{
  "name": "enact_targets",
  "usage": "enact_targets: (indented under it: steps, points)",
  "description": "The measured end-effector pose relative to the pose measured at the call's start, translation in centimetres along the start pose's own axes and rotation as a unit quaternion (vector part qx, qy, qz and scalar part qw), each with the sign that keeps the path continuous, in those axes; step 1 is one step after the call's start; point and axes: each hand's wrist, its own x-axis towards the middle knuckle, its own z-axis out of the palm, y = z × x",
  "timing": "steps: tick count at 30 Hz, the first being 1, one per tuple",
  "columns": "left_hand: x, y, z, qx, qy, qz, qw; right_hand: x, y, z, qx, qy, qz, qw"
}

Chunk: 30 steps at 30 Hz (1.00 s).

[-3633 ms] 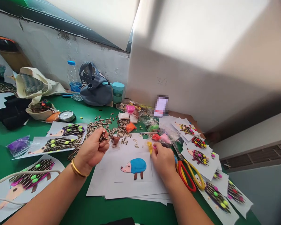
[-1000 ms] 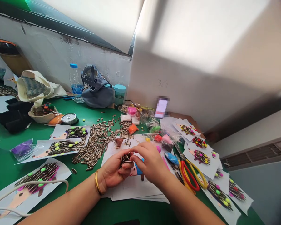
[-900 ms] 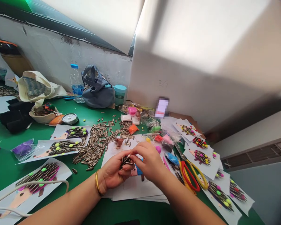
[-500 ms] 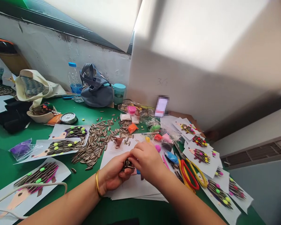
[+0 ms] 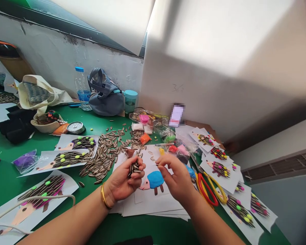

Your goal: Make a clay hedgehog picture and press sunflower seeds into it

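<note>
My left hand (image 5: 124, 177) is curled around a small heap of striped sunflower seeds (image 5: 134, 168). To its right, my right hand (image 5: 174, 173) pinches a single seed (image 5: 157, 165) between thumb and forefinger, seen nearly edge-on. Between and below the hands lies a hedgehog picture (image 5: 156, 179) on white paper, with a blue clay body, a pink face and brown legs; no seeds show on its blue body. My right fingers are just above its right end. A large pile of sunflower seeds (image 5: 103, 156) spreads over the green table beyond my left hand.
Seed-covered hedgehog pictures lie at the left (image 5: 40, 190) and right (image 5: 219, 169). Red-handled scissors (image 5: 206, 190) rest beside my right wrist. Bagged clay (image 5: 169, 137), a blue bag (image 5: 105, 98), a water bottle (image 5: 82, 88) and a phone (image 5: 176, 115) stand farther back. A white cable (image 5: 40, 197) crosses the left picture.
My hands have moved apart. The right one has left the seeds in my left palm and shifted right with one seed, uncovering the blue hedgehog.
</note>
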Motion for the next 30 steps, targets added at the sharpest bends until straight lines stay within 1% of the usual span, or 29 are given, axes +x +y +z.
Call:
enact_targets:
  steps: [3, 5, 8, 11, 16, 18, 20, 24, 27, 30]
  points:
    - [-0.1, 0.5, 0.1, -0.020, -0.004, 0.029, 0.999, -1.5, 2.1, -0.4, -0.043, -0.016, 0.094, 0.994]
    - [0.0, 0.8, 0.2, -0.025, 0.001, 0.044, 0.999, -2.4, 3.4, -0.1, -0.030, -0.015, 0.130, 0.991]
    - [0.2, 0.9, 0.1, -0.027, 0.000, 0.056, 0.998, -3.3, 4.6, 0.7, 0.017, -0.021, 0.131, 0.991]
    - [0.3, 1.0, -0.1, -0.039, -0.010, 0.062, 0.997, -3.7, 5.1, 1.3, 0.043, -0.028, 0.132, 0.990]
    - [0.4, 1.2, -0.2, -0.063, -0.023, 0.056, 0.996, -4.1, 5.6, 1.3, 0.076, -0.023, 0.187, 0.979]
    - [0.5, 1.2, -0.3, -0.060, -0.011, 0.053, 0.997, -4.2, 5.8, 1.1, 0.072, -0.026, 0.189, 0.979]
    - [0.7, 1.2, -0.5, -0.042, 0.019, 0.056, 0.997, -4.2, 5.9, 1.0, 0.053, -0.030, 0.174, 0.983]
    - [1.3, 1.0, -1.1, -0.007, 0.071, 0.072, 0.995, -4.1, 5.9, 0.9, -0.020, -0.017, 0.154, 0.988]
    - [1.7, 0.9, -1.4, 0.002, 0.086, 0.080, 0.993, -4.1, 6.1, 0.7, -0.091, -0.016, 0.132, 0.987]
    - [1.8, 0.8, -1.4, 0.009, 0.098, 0.086, 0.991, -4.2, 6.3, 0.7, -0.145, -0.046, 0.125, 0.980]
